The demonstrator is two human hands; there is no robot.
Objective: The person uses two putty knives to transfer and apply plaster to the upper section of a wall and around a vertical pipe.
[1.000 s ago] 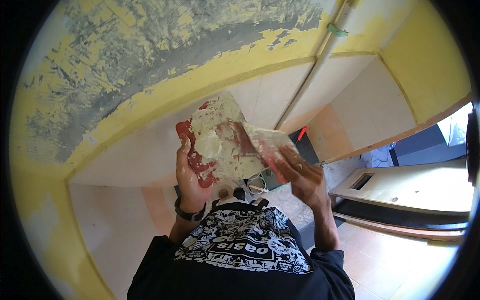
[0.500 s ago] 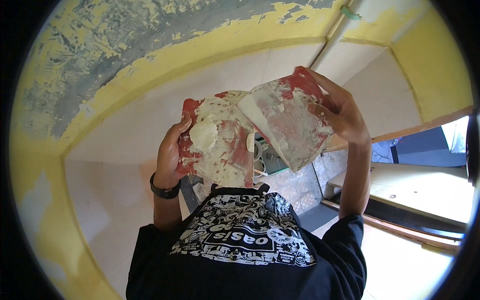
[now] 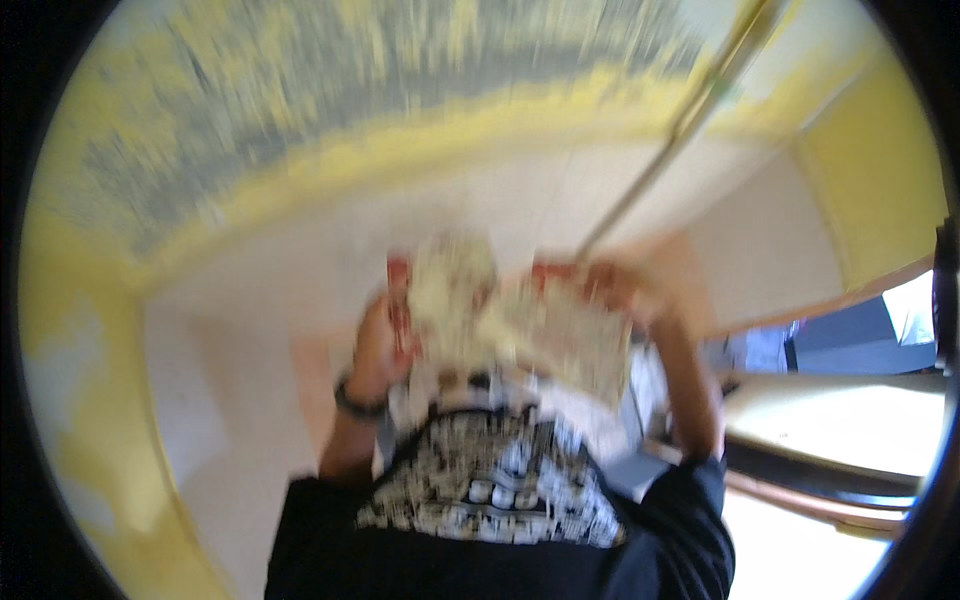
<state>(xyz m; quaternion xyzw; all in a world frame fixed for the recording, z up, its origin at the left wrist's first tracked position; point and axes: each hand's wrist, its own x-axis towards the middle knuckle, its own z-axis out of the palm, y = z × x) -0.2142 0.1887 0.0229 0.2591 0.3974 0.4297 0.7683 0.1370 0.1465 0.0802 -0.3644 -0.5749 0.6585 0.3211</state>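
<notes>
Motion blurs this moment. My left hand (image 3: 376, 345), a dark band on its wrist, is closed around the red left edge of a putty spreader (image 3: 448, 300). Cream putty covers most of that broad flat tool. A second putty spreader (image 3: 575, 345), also red under smeared putty, is gripped at its upper edge by my right hand (image 3: 632, 292). The two spreaders meet or overlap in front of my chest; the blur hides whether they touch. Most of my fingers are smeared or hidden behind the tools.
Ahead is a yellow wall (image 3: 225, 215) with patchy grey and cream filler, above pale panels (image 3: 225, 400). A slim pipe (image 3: 655, 170) runs down it at right. A light board or ledge (image 3: 830, 410) lies at far right, beside dark edges.
Both hands and spreaders have come lower in the picture and nearer my chest. The right spreader has turned flatter, and the view has shifted with blur.
</notes>
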